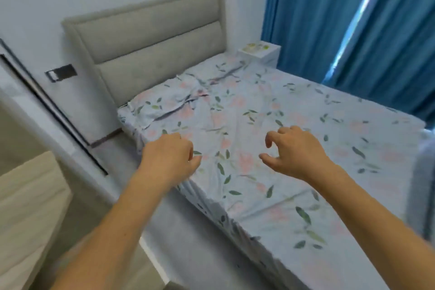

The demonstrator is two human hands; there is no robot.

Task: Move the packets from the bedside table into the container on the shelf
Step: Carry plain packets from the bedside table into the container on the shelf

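Observation:
A white bedside table [270,55] stands far off, beyond the bed, against the blue curtain. On its top lie a few pale packets [255,47] with yellow-green markings, blurred at this distance. My left hand [170,156] hovers over the near edge of the bed with its fingers curled loosely and nothing in it. My right hand [292,150] is stretched out above the mattress, fingers apart and bent, empty. The container and the shelf are not in view.
A bed with a floral sheet [270,139] and a grey padded headboard [150,42] fills the room between me and the bedside table. Blue curtains [341,19] hang on the right. A pale wooden piece of furniture [26,207] stands at my left.

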